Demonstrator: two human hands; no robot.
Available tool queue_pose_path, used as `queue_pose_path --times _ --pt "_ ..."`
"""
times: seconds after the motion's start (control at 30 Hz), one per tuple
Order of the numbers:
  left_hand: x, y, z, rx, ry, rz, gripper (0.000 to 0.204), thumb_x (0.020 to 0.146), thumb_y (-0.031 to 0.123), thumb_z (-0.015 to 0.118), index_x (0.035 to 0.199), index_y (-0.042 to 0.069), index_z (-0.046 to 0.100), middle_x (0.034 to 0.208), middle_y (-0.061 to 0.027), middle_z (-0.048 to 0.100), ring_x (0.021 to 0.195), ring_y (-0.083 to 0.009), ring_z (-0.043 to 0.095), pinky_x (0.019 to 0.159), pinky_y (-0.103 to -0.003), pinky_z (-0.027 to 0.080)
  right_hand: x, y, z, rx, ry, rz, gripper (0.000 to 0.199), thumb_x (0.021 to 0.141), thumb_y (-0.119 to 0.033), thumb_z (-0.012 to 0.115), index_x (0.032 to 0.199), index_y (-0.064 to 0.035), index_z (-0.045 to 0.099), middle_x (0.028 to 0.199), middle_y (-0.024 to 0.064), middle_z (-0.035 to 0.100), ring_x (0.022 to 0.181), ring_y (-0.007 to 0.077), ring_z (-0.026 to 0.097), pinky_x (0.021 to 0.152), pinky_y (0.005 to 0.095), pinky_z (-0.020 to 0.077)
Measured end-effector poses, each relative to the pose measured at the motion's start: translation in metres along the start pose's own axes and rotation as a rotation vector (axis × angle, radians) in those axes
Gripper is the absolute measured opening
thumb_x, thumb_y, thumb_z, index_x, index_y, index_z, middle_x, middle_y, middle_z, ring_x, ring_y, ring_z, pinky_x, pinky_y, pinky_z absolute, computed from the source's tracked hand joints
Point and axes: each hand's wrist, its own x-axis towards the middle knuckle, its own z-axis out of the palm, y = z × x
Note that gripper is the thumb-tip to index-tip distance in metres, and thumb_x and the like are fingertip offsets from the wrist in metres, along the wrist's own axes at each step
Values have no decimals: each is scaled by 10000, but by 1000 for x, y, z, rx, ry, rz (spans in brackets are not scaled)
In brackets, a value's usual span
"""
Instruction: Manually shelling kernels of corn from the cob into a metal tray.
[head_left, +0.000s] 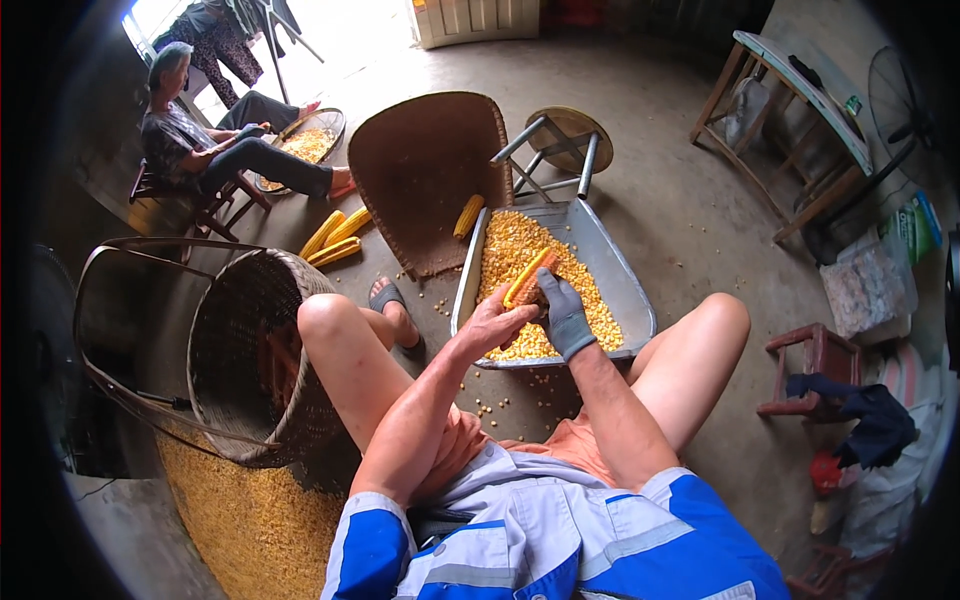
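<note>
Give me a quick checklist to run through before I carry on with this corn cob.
1. Left hand on the corn cob: ok, holding it.
2. Right hand gloved: ok, grey glove on.
3. Metal tub beneath the cob: ok.
4. Cob stripped: not ok, yellow rows remain.
5. Kernels all kept in the tub: not ok, loose kernels lie on the floor.
6. Tub steady: cannot tell.
</note>
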Motion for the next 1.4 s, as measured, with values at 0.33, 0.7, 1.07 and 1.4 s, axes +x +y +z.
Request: queue_pose_path --times 0.33,0.7,1.07,1.4 --pt "7 -6 -3 -213 39 -18 348 955 278 470 1201 33 467 842 -103 640 501 -81 511 452 -220 426 7 -11 -8 -6 162 -180 234 836 -277 666 959 -97 583 767 -34 538 596 45 467 491 197 378" --pt "4 -8 1 -435 -69 -147 206 870 142 389 971 -11 484 899 -195 646 592 -179 563 540 -320 483 9 -12 -13 96 20 -128 296 852 -230 649 1075 -63 550 976 21 568 827 115 554 674 256 484" --pt "7 -11 3 -431 89 -84 194 903 114 513 1029 -32 539 816 -75 590 621 -109 580 550 -241 486 15 -6 -16 78 168 -265 353 858 -251 670 1095 -45 510 977 53 571 816 140 595 668 290 555" --pt "1 -9 0 -382 0 -102 294 946 332 522 867 50 550 627 -2 498 500 -83 466 457 -224 375 14 -1 -15 35 15 -286 397 897 -398 593 1042 -31 544 877 46 601 763 134 575 701 262 490"
